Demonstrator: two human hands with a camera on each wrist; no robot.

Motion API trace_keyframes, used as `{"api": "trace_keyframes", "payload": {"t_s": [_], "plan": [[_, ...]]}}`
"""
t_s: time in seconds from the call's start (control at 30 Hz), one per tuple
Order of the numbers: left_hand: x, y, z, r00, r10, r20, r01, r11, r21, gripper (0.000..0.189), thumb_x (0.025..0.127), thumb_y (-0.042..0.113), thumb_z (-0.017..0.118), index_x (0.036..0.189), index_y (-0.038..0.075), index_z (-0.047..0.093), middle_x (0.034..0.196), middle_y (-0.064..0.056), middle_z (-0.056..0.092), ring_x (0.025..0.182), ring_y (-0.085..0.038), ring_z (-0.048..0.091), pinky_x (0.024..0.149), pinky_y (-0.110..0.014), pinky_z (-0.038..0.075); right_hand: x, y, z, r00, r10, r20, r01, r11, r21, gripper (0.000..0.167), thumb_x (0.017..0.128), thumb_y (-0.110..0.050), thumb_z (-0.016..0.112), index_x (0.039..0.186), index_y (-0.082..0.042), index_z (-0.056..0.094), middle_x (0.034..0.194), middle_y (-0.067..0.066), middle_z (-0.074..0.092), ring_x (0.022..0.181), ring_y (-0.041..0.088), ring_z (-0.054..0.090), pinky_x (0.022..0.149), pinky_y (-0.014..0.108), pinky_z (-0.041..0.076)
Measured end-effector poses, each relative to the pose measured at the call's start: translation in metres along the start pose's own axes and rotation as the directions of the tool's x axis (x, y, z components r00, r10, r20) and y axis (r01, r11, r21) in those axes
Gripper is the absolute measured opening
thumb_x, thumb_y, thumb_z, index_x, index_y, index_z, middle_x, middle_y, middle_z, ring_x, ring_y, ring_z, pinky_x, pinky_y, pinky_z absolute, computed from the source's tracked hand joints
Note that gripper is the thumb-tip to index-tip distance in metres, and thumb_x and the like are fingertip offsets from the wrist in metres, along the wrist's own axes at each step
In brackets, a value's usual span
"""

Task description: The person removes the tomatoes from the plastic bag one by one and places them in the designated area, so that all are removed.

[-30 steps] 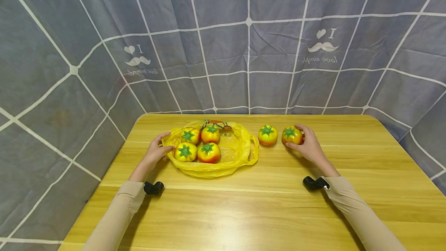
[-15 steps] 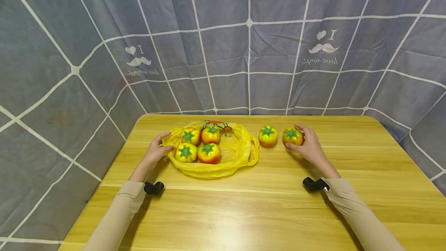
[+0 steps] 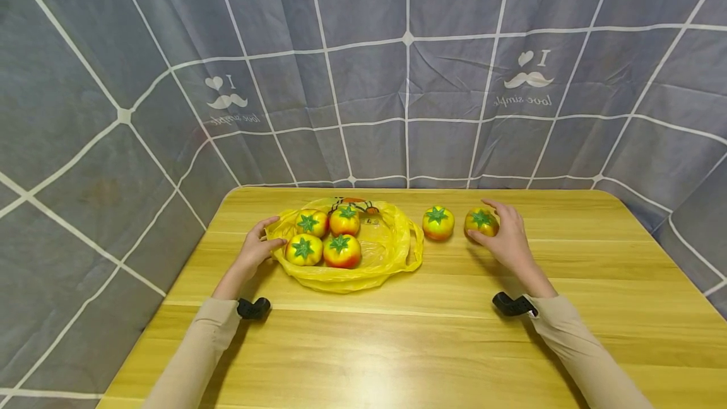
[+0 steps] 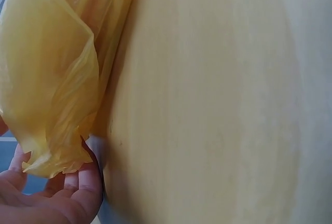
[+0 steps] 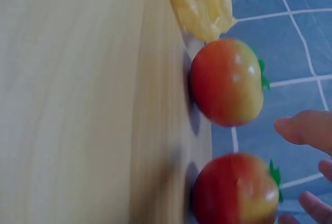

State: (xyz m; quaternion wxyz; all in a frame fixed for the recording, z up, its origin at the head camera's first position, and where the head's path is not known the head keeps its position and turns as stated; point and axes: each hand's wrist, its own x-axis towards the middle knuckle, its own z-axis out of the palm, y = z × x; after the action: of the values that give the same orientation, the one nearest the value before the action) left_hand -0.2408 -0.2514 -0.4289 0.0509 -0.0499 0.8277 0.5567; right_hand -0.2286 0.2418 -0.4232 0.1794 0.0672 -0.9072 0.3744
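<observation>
A yellow plastic bag (image 3: 341, 279) lies spread on the wooden table, with several toy tomatoes (image 3: 342, 252), yellow-red with green star-shaped leaves, inside it. My left hand (image 3: 254, 250) holds the bag's left end, the thumb over the rim; in the left wrist view curled fingers (image 4: 89, 182) lie around the bag's gathered end. To the right of the bag stand two more tomatoes. One tomato (image 3: 438, 223) is near the bag's handle. Around the outer tomato (image 3: 481, 222) my right hand (image 3: 507, 240) is spread; the right wrist view shows its thumb (image 5: 303, 128) apart from that tomato (image 5: 236, 189).
The light wooden table (image 3: 363, 346) reaches back to a grey curtain (image 3: 363, 81) with white grid lines, which also hangs along both sides. A black wrist camera (image 3: 253, 308) sits at the left cuff, another black wrist camera (image 3: 514, 304) at the right.
My right hand's fingers have spread wider and come away from the outer tomato, which stays on the table. The left hand and the bag have hardly moved.
</observation>
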Motion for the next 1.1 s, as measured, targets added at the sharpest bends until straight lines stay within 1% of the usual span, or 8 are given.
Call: {"api": "trace_keyframes", "payload": {"t_s": [0.13,0.27,0.43,0.6,0.7,0.83,0.93,1.1], "plan": [[-0.001,0.0,0.001,1.0,-0.002,-0.005,0.002,1.0,-0.007,0.065,0.092,0.001,0.057,0.149,0.003,0.028,0.141,-0.029,0.036,0.122,-0.034,0.044,0.071,-0.012,0.047,-0.001,-0.009,0.001,0.998,-0.041,-0.052,0.043,0.999,0.028,0.064,0.075,-0.008,0.079,0.131,0.001,0.049,0.127,0.03,0.046,0.117,0.046,0.038,0.096,0.061,0.03],[-0.001,0.0,0.001,1.0,-0.002,-0.011,0.002,1.0,-0.015,0.064,0.091,0.001,0.057,0.149,0.003,0.029,0.143,-0.028,0.035,0.121,-0.033,0.044,0.071,-0.012,0.047,-0.002,-0.018,0.004,0.989,-0.092,-0.118,0.098,0.994,0.048,0.061,0.073,-0.006,0.08,0.128,0.002,0.053,0.125,0.029,0.048,0.118,0.047,0.038,0.097,0.062,0.029],[-0.002,0.0,0.002,1.0,-0.004,-0.016,0.004,1.0,-0.003,0.064,0.091,0.001,0.057,0.148,0.003,0.03,0.146,-0.026,0.033,0.121,-0.033,0.043,0.071,-0.011,0.045,-0.004,-0.031,0.01,0.968,-0.166,-0.189,0.18,0.982,0.061,0.06,0.069,-0.002,0.081,0.124,0.002,0.056,0.119,0.027,0.051,0.113,0.045,0.041,0.095,0.057,0.031],[-0.002,0.001,0.002,1.0,-0.012,-0.019,0.012,1.0,-0.003,0.064,0.091,0.003,0.058,0.149,0.004,0.03,0.144,-0.026,0.035,0.122,-0.033,0.042,0.071,-0.011,0.045,-0.004,-0.045,0.018,0.943,-0.242,-0.227,0.262,0.963,0.064,0.059,0.068,0.0,0.081,0.122,0.001,0.058,0.117,0.025,0.054,0.112,0.042,0.044,0.096,0.053,0.031],[-0.002,0.002,0.002,1.0,-0.015,-0.017,0.015,1.0,-0.01,0.064,0.091,0.002,0.057,0.149,0.004,0.029,0.144,-0.027,0.034,0.123,-0.034,0.042,0.071,-0.011,0.045,-0.004,-0.053,0.024,0.936,-0.268,-0.23,0.29,0.955,0.065,0.058,0.068,-0.001,0.082,0.121,0.001,0.059,0.118,0.023,0.056,0.111,0.04,0.045,0.094,0.049,0.032],[-0.003,0.004,0.002,1.0,-0.02,-0.013,0.02,1.0,-0.013,0.064,0.092,0.002,0.057,0.149,0.004,0.028,0.145,-0.028,0.032,0.126,-0.035,0.041,0.072,-0.012,0.045,-0.004,-0.063,0.032,0.938,-0.278,-0.206,0.3,0.95,0.088,0.058,0.069,-0.002,0.082,0.122,0.0,0.059,0.12,0.021,0.056,0.112,0.037,0.045,0.095,0.047,0.033],[-0.002,0.004,0.002,1.0,-0.021,-0.012,0.021,1.0,-0.012,0.064,0.092,0.003,0.057,0.149,0.004,0.028,0.145,-0.028,0.032,0.126,-0.036,0.041,0.073,-0.013,0.046,-0.004,-0.07,0.038,0.94,-0.283,-0.188,0.307,0.945,0.112,0.056,0.07,-0.003,0.081,0.121,-0.001,0.059,0.119,0.02,0.056,0.115,0.037,0.045,0.099,0.049,0.033],[-0.001,0.004,0.001,1.0,-0.021,-0.011,0.021,1.0,-0.006,0.064,0.092,0.003,0.057,0.15,0.004,0.028,0.144,-0.028,0.032,0.126,-0.036,0.041,0.074,-0.013,0.046,-0.004,-0.08,0.05,0.944,-0.287,-0.16,0.309,0.942,0.134,0.055,0.071,-0.005,0.081,0.122,-0.003,0.059,0.121,0.019,0.055,0.117,0.036,0.046,0.099,0.051,0.035]]}}
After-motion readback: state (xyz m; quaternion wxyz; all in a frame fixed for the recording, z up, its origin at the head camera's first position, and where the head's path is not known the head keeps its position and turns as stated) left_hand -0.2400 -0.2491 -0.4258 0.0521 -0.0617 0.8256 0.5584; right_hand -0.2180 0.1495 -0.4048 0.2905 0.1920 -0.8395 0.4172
